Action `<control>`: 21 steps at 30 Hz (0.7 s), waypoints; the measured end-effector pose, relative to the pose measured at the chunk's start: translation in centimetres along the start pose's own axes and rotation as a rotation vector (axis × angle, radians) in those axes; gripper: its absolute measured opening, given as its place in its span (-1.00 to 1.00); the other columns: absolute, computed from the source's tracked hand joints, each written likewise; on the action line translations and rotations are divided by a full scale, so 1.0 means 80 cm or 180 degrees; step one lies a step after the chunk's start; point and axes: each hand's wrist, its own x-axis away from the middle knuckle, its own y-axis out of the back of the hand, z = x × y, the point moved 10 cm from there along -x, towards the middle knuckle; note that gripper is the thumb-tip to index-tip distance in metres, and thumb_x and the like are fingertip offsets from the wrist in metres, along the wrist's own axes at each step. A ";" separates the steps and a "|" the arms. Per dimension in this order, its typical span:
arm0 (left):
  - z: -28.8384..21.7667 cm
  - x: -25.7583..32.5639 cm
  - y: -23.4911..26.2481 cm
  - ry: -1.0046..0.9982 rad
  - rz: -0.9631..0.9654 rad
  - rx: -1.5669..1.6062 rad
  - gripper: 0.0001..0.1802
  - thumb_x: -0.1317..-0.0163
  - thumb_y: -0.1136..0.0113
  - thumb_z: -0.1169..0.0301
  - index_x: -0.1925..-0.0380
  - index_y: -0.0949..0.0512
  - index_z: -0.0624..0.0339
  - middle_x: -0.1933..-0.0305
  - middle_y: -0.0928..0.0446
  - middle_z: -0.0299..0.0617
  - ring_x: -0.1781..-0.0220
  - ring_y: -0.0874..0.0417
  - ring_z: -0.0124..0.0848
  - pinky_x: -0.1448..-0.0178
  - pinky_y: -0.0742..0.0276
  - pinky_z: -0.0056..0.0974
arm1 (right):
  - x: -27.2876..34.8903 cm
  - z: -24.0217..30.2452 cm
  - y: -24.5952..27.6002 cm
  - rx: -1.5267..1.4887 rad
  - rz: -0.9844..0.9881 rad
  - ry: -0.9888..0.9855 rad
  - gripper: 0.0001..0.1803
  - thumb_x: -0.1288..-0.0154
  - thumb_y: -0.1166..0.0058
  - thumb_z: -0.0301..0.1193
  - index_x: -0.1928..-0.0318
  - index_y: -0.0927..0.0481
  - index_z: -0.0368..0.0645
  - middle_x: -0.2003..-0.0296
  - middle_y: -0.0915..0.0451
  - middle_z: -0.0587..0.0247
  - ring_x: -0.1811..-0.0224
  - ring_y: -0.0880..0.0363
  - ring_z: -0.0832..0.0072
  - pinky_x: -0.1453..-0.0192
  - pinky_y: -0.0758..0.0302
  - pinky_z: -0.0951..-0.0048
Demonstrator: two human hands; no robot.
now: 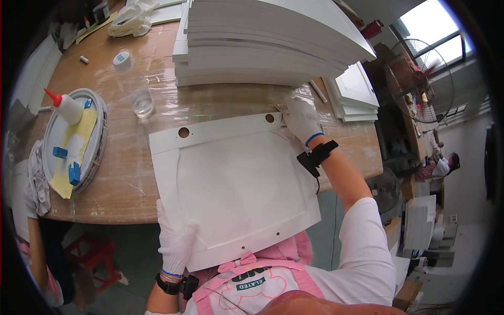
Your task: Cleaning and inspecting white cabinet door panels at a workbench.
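Observation:
A white framed panel (pixel 239 181), with two large round holes along its far edge and two small ones near me, lies tilted over the table's front edge. My left hand (pixel 176 239), in a white knit glove, grips the panel's near left edge with the thumb on top. My right hand (pixel 303 121), gloved too, is at the far right corner beside a large hole. Its fingers are curled together there, and whatever they pinch is too small to make out.
Tall stacked white boards (pixel 252 52) stand behind the panel, with a smaller stack (pixel 352 97) to the right. At left are a round lid (pixel 101 118) bearing a red-tipped glue bottle (pixel 70 110) and blue blocks (pixel 74 174), and a clear bottle (pixel 142 102). Another person's gloved hand (pixel 27 202) shows far left.

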 end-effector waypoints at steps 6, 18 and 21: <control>0.005 0.001 -0.003 0.0162 0.0111 0.0422 0.05 -0.01 -0.22 0.63 -0.53 0.07 0.28 -0.40 -0.35 0.02 -0.35 -0.46 -0.26 -0.37 -0.42 -0.24 | -0.011 0.065 0.001 -0.0348 -0.0211 0.0919 -0.71 -0.46 0.06 -0.25 0.14 -0.60 -0.21 0.04 -0.60 -0.05 0.07 -0.63 0.02 0.00 -0.58 0.07; 0.008 0.000 -0.005 -0.0144 0.0149 0.0992 0.04 -0.04 -0.24 0.63 -0.53 0.06 0.25 -0.40 -0.33 -0.02 -0.33 -0.45 -0.30 -0.34 -0.44 -0.25 | 0.049 0.027 0.013 -0.0312 0.0091 0.0710 -0.76 -0.37 0.02 -0.32 0.08 -0.59 -0.15 0.05 -0.59 0.02 0.01 -0.60 0.10 -0.10 -0.55 0.13; -0.002 -0.001 -0.009 -0.0160 0.0121 0.0824 0.07 -0.04 -0.28 0.62 -0.54 0.08 0.24 -0.40 -0.34 0.01 -0.34 -0.45 -0.28 -0.36 -0.43 -0.23 | 0.030 -0.032 0.011 -0.0458 0.0066 -0.0179 -0.75 -0.35 0.02 -0.32 0.07 -0.59 -0.15 0.05 -0.60 0.05 0.00 -0.61 0.13 -0.09 -0.56 0.14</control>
